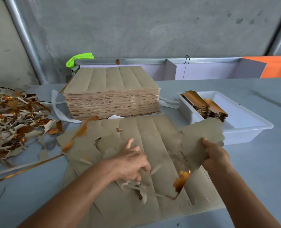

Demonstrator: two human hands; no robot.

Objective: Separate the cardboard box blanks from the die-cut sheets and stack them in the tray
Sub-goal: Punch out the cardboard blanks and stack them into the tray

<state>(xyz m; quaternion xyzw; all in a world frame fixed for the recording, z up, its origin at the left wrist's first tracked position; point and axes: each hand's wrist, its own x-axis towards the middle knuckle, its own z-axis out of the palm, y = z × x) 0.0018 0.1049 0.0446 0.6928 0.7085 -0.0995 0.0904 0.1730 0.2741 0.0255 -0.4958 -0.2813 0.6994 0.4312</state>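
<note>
Cardboard blank lifted off the sheet, tray partly filled.

White tray (245, 129) holds two short rows of gold-faced blanks (205, 106) stacked at its far left end. Left of the tray lies the torn die-cut sheet (154, 134), grey side up; behind the sheet stands a tall stack (111, 97) of uncut sheets. The right hand (216, 153) grips a blank (204, 137) raised just beside the tray's near left corner. The left hand (131, 162), fingers curled, pinches a waste strip (136, 185) on the sheet. Scraps (13, 122) are piled far left of the tray.
</note>
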